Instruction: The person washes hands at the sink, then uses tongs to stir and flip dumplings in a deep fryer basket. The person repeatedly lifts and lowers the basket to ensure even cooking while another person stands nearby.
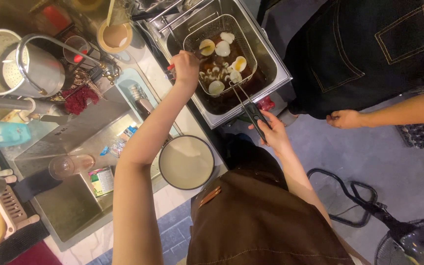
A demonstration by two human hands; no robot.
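Note:
My left hand [185, 67] is closed on a thin red-tipped tool at the left rim of the wire fry basket [199, 83]. My right hand [273, 131] grips the basket's black handle [255, 118] in front of the steel fryer [270, 59]. The basket sits in dark oil and holds several pale round pieces [222, 48], some with yellow centres. I wear a brown apron [261, 221].
A pot with pale liquid [186, 162] stands on the counter edge below my left arm. A steel sink [69, 196] with a can and glass lies left, beside a tap [50, 44]. Another person in dark clothes [364, 44] stands right. A fan [408, 240] sits on the floor.

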